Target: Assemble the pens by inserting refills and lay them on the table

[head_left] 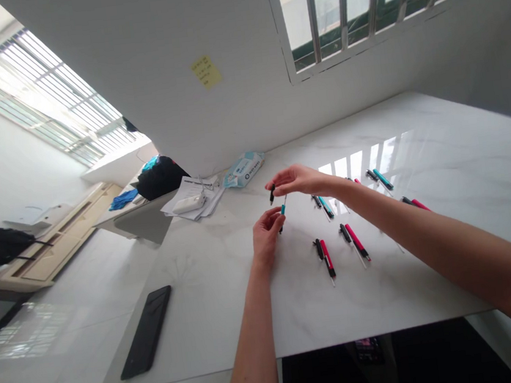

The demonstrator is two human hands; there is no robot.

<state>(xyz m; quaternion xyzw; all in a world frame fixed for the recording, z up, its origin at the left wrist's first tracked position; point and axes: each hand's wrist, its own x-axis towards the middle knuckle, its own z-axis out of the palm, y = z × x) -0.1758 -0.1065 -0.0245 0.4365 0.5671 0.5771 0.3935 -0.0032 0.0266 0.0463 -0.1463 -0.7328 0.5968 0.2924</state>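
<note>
Head view, both hands raised just above the white table (417,148), near its middle.

Left hand (266,234): fingers curled, a teal pen barrel (282,212) pinched at the fingertips and held roughly upright.

Right hand (298,180): closed in a pinch on a thin refill (285,201) whose lower end meets the top of the barrel. A small black cap (272,193) is seen hanging at the fingertips of the same hand; the grip on it cannot be made out exactly.

On the table, under and right of the right forearm, pen parts are laid out in pairs: red pens (328,258) with black pieces nearest, teal pens (325,206) farther back.

A black phone (146,331) lies flat at the near left edge. A wipes pack (244,169) and papers (194,199) lie by the wall, well apart from the hands.
</note>
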